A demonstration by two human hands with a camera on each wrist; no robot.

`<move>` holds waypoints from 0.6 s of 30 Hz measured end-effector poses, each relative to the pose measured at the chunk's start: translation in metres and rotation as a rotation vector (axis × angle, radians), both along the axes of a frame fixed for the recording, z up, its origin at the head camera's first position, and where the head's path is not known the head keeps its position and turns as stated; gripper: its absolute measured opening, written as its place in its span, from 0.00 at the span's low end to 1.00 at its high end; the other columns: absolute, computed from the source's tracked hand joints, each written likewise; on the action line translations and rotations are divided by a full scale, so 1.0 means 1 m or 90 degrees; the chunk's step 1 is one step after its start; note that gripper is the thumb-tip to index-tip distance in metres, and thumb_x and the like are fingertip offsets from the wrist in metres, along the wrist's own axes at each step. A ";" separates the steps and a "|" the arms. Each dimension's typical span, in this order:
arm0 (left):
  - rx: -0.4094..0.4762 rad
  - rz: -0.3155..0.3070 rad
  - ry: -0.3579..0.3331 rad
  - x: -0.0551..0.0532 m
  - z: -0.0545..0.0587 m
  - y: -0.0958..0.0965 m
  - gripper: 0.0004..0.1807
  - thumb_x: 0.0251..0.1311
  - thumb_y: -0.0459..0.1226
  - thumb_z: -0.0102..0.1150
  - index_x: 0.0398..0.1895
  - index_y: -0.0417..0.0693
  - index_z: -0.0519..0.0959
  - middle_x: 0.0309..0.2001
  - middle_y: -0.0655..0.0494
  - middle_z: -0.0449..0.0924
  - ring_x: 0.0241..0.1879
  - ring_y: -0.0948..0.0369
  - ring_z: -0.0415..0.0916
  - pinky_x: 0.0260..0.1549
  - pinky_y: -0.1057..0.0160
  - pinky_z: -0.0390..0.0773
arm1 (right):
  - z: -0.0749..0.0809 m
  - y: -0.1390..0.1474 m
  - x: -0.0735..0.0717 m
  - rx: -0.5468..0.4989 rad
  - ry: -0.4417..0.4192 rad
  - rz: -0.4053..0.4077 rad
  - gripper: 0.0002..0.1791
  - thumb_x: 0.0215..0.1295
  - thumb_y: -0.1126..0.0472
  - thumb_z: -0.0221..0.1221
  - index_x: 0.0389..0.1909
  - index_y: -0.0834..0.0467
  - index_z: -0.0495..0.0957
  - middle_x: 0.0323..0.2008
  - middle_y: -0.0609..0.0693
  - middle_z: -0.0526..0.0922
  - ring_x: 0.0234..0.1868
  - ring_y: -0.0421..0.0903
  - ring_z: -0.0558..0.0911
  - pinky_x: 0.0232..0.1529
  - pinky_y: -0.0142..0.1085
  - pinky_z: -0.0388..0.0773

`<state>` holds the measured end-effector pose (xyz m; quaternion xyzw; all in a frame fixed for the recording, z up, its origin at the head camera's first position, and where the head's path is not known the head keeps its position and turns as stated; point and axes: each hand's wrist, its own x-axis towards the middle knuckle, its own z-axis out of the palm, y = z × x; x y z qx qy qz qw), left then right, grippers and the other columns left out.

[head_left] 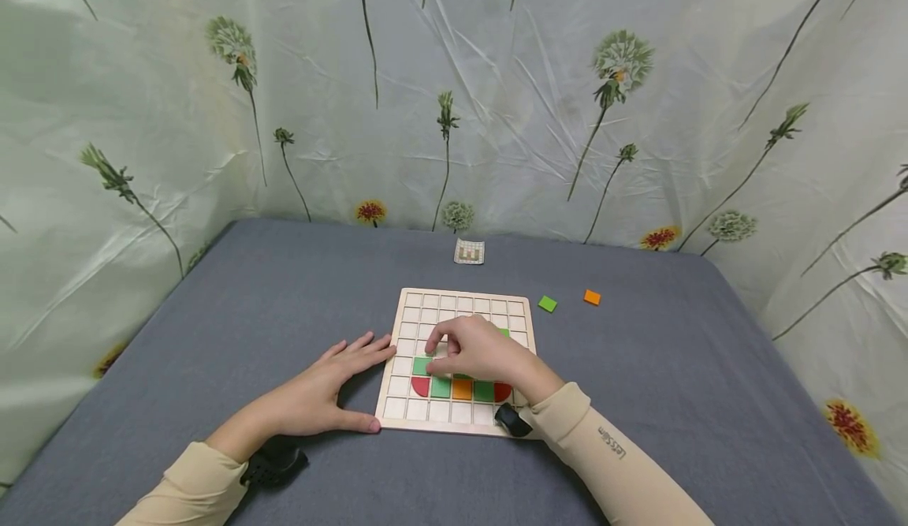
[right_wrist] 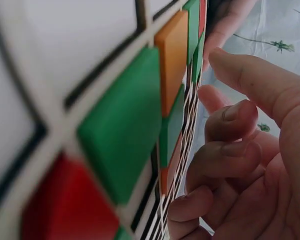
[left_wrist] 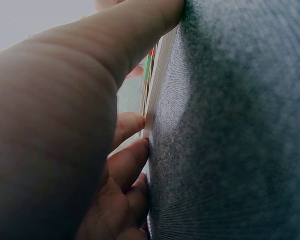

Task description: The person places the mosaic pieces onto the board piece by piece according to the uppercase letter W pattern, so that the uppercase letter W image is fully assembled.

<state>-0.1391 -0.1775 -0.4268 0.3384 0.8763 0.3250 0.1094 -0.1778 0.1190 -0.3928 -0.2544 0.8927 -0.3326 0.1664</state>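
A square wooden grid board (head_left: 426, 299) lies on the table. Beside its left edge is my left hand (head_left: 322, 384), fingers spread, with thumb tip and fingertips right at the frame. Over the board hovers my right hand (head_left: 478, 350), fingers bent, thumb and index finger apart with nothing visible between them. Its thumb tip is close to a green square tile (head_left: 421, 366). Along a lower row sit a red rounded tile (head_left: 421, 386), a green tile (head_left: 440, 388), an orange tile (head_left: 462, 389), another green tile (head_left: 484, 391) and a second red tile (head_left: 502, 392). My right hand hides part of the grid.
Right of the board lie a loose green tile (head_left: 547, 304) and a loose orange tile (head_left: 592, 297). Behind it is a small card (head_left: 469, 251) printed with a grid pattern. A flower-printed curtain (head_left: 525, 116) hangs around the grey table (head_left: 319, 274).
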 end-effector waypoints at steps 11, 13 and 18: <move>-0.004 0.008 -0.009 0.001 0.001 0.000 0.55 0.56 0.62 0.78 0.84 0.56 0.65 0.85 0.50 0.59 0.86 0.37 0.49 0.78 0.26 0.45 | 0.008 0.020 -0.005 0.013 0.019 -0.028 0.07 0.70 0.54 0.70 0.45 0.51 0.87 0.19 0.42 0.73 0.21 0.38 0.69 0.31 0.30 0.70; -0.003 0.006 -0.007 0.001 0.001 0.000 0.55 0.56 0.62 0.78 0.84 0.56 0.65 0.85 0.50 0.59 0.86 0.37 0.49 0.78 0.25 0.45 | 0.007 0.026 -0.006 0.010 0.021 -0.029 0.07 0.71 0.54 0.70 0.45 0.51 0.87 0.19 0.42 0.73 0.21 0.38 0.69 0.30 0.30 0.69; -0.004 0.008 -0.010 0.001 0.001 0.000 0.55 0.55 0.62 0.78 0.84 0.56 0.65 0.85 0.50 0.60 0.86 0.38 0.49 0.78 0.25 0.45 | 0.003 0.047 -0.009 0.003 0.025 -0.040 0.09 0.70 0.54 0.71 0.46 0.51 0.88 0.18 0.42 0.71 0.21 0.39 0.69 0.29 0.30 0.70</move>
